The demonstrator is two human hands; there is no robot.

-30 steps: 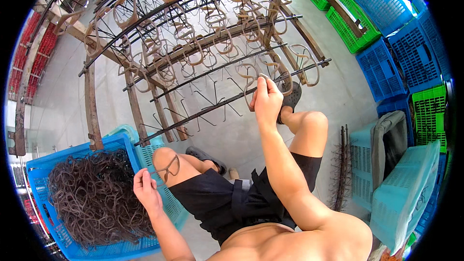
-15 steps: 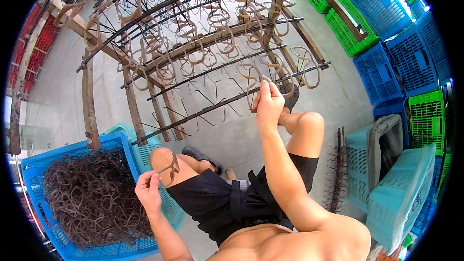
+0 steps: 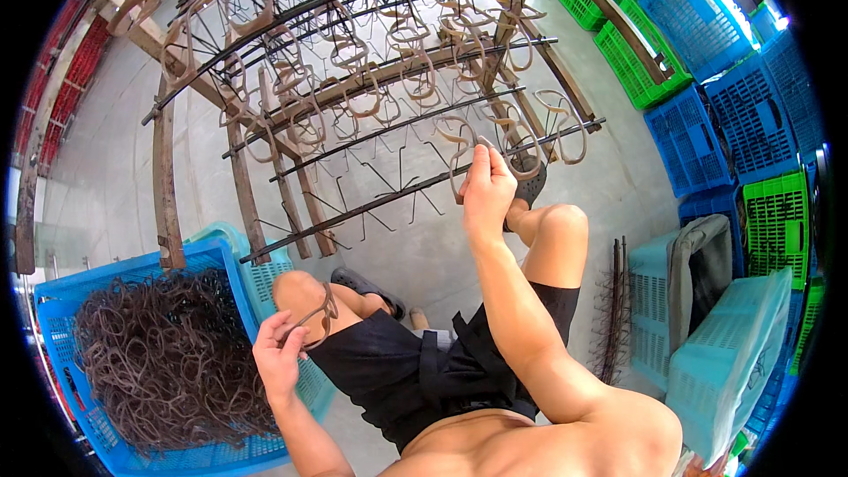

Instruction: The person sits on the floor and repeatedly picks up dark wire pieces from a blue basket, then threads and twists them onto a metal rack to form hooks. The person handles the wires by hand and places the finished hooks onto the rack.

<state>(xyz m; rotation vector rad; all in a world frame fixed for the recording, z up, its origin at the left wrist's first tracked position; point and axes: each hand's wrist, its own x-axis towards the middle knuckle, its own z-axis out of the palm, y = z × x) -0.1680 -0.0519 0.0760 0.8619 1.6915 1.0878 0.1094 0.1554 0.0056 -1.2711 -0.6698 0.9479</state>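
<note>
My left hand [image 3: 278, 355] is closed on a brown looped piece [image 3: 329, 311], thin and curved, in front of my bent left knee. Its exact kind does not show. My right hand [image 3: 488, 190] is raised at the lowest front rod [image 3: 380, 201] of a rack, thumb and finger pinched together. A hanging brown loop [image 3: 457, 137] is right beside those fingertips. Whether they grip that loop or the rod's hook is hidden. Bare bent wire hooks stick out of the rod to the left of my right hand, and more brown loops hang to its right.
The wooden rack [image 3: 163, 177] carries several rods hung with brown loops. At the left, a blue basket [image 3: 60, 318] holds a heap of dark loops. Blue and green crates [image 3: 676, 146] line the right side, near turquoise baskets [image 3: 729, 362] and upright hooked rods [image 3: 614, 309].
My left hand has turned the looped piece and shifted its fingers on it, moving slightly right. My right hand stays at nearly the same spot on the rod.
</note>
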